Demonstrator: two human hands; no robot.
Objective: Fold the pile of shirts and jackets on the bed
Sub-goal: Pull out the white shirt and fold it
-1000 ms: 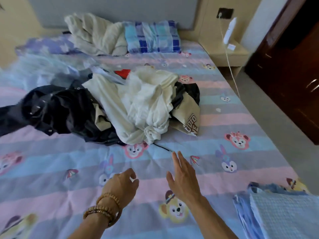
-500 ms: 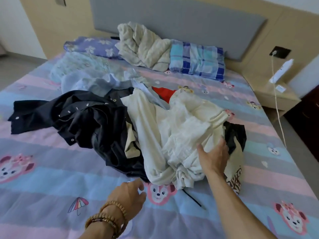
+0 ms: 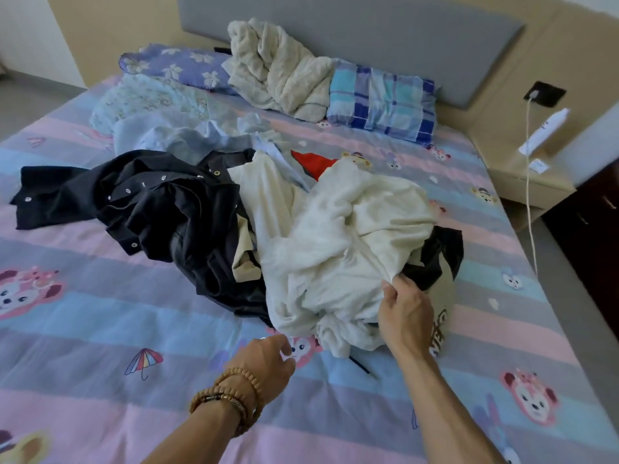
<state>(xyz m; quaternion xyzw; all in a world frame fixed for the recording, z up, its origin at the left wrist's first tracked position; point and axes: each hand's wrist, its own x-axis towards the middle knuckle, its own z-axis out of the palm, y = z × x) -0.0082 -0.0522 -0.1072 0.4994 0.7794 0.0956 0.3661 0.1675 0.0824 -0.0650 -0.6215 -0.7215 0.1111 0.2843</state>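
A pile of clothes lies in the middle of the bed point(image 3: 100, 329). On top is a crumpled cream-white shirt point(image 3: 338, 242). Left of it sprawls a dark navy jacket point(image 3: 144, 202) with snap buttons. Pale blue shirts point(image 3: 187, 137) lie behind, and a red garment point(image 3: 313, 162) peeks out. A black-and-beige lettered jacket point(image 3: 442, 262) sits under the pile's right side. My right hand point(image 3: 405, 313) pinches the cream-white shirt's right edge. My left hand point(image 3: 264, 366), with bead bracelets on its wrist, hovers over the sheet just before the pile, fingers loosely curled and holding nothing.
At the headboard lie a purple flowered pillow point(image 3: 181, 63), a bunched beige blanket point(image 3: 281, 72) and a blue checked pillow point(image 3: 382, 98). A bedside table point(image 3: 522, 175) with a white device and a hanging cable point(image 3: 529, 202) stands right of the bed.
My view swung left and up from the bed's foot toward the pile. My right hand reached forward onto the cream-white shirt and closed on its edge. My left hand crept toward the pile.
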